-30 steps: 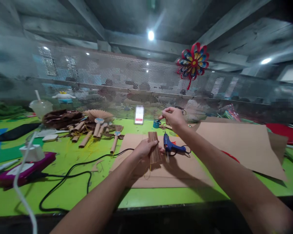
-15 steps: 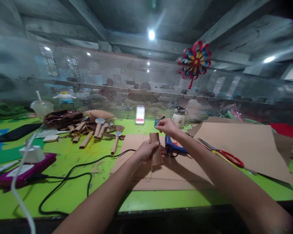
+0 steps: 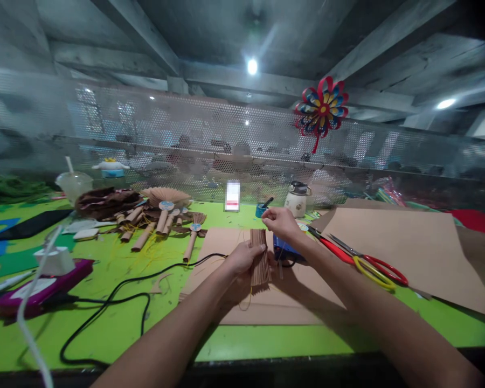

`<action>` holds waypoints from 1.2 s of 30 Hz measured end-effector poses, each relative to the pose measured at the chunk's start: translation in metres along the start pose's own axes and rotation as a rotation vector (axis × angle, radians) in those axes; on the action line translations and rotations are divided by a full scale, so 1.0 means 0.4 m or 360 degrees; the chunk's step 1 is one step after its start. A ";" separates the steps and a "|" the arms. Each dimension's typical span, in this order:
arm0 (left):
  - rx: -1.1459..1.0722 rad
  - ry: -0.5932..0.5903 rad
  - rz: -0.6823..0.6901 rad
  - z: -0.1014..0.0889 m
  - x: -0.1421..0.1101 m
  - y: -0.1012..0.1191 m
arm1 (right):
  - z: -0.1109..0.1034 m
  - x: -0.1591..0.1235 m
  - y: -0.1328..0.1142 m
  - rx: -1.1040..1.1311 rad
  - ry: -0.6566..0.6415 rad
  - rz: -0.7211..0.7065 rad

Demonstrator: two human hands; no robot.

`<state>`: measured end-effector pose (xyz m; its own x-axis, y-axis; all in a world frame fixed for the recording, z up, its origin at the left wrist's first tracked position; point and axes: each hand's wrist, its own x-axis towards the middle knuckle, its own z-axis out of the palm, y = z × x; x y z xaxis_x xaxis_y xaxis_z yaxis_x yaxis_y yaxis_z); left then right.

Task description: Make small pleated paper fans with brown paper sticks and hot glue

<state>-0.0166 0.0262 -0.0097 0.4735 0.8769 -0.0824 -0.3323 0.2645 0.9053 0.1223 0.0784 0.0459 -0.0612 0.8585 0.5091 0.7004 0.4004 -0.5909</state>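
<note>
My left hand (image 3: 242,257) is closed around a pleated brown paper fan (image 3: 260,264), folded into a narrow upright stack. A yellow thread (image 3: 246,305) hangs in a loop from its lower end. Just above and to the right of the fan, my right hand (image 3: 282,222) has its fingertips pinched together, apart from the paper; anything between them is too small to make out. Behind the right wrist lies a blue glue gun (image 3: 283,248), partly hidden by the forearm. Brown paper sheets (image 3: 214,242) lie under both hands.
Finished paper fans (image 3: 165,199) with rolled handles lie at the left. Scissors with red handles (image 3: 388,269) and yellow handles (image 3: 374,274) rest by large brown paper (image 3: 396,231). A black cable (image 3: 117,288) runs from a purple power strip (image 3: 44,285). A teal pot (image 3: 261,209) and a flask (image 3: 297,199) stand behind.
The view has tilted up slightly. My right hand has shifted a little right, showing more of the teal pot. The yellow-handled scissors now show beyond my right forearm. My left hand keeps the fan.
</note>
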 end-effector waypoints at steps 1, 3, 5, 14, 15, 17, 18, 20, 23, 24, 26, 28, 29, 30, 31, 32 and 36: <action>-0.0006 0.0011 -0.0002 0.000 0.000 -0.002 | 0.000 0.001 0.002 0.0011 0.0003 0.0009; -0.0020 0.0034 -0.0004 -0.002 0.002 -0.002 | 0.001 0.002 0.002 0.0041 -0.0011 0.0030; -0.0032 0.0062 0.0004 -0.005 0.005 0.000 | 0.001 -0.004 0.001 0.0081 -0.0054 0.0053; -0.0053 0.0196 0.0089 -0.010 0.010 0.013 | 0.000 -0.060 -0.016 0.0275 -0.0159 0.0144; -0.0046 0.0196 0.0091 -0.010 0.011 0.012 | 0.000 -0.064 -0.018 0.0294 -0.0163 0.0150; -0.0024 0.0204 0.0107 -0.010 0.011 0.011 | -0.001 -0.070 -0.020 0.0321 -0.0172 0.0156; -0.0010 0.0214 0.0122 -0.010 0.012 0.010 | -0.002 -0.072 -0.021 0.0328 -0.0175 0.0157; 0.0024 0.0238 0.0157 -0.010 0.013 0.007 | -0.002 -0.077 -0.021 0.0332 -0.0166 0.0158; 0.0071 0.0271 0.0196 -0.008 0.014 0.000 | -0.003 -0.082 -0.020 0.0325 -0.0093 0.0150; 0.0082 0.0278 0.0205 -0.008 0.015 -0.003 | -0.004 -0.083 -0.020 0.0319 -0.0051 0.0142; 0.0094 0.0281 0.0220 -0.007 0.015 -0.010 | -0.004 -0.083 -0.019 0.0302 0.0038 0.0124; 0.0103 0.0272 0.0226 -0.007 0.016 -0.015 | -0.003 -0.082 -0.019 0.0281 0.0101 0.0111; 0.0108 0.0265 0.0226 -0.007 0.017 -0.017 | -0.001 -0.081 -0.019 0.0271 0.0117 0.0110; 0.0113 0.0258 0.0225 -0.007 0.018 -0.019 | 0.001 -0.081 -0.018 0.0262 0.0121 0.0110; 0.0117 0.0253 0.0226 -0.007 0.019 -0.019 | 0.003 -0.081 -0.017 0.0253 0.0115 0.0111; 0.0121 0.0248 0.0228 -0.008 0.020 -0.020 | 0.006 -0.082 -0.016 0.0244 0.0101 0.0113; 0.0131 0.0249 0.0241 -0.008 0.021 -0.019 | 0.012 -0.086 -0.012 0.0219 0.0050 0.0130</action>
<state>-0.0125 0.0328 -0.0187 0.2891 0.9573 -0.0010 -0.3193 0.0974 0.9426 0.1177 0.0484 0.0281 0.0157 0.8804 0.4739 0.5978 0.3717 -0.7103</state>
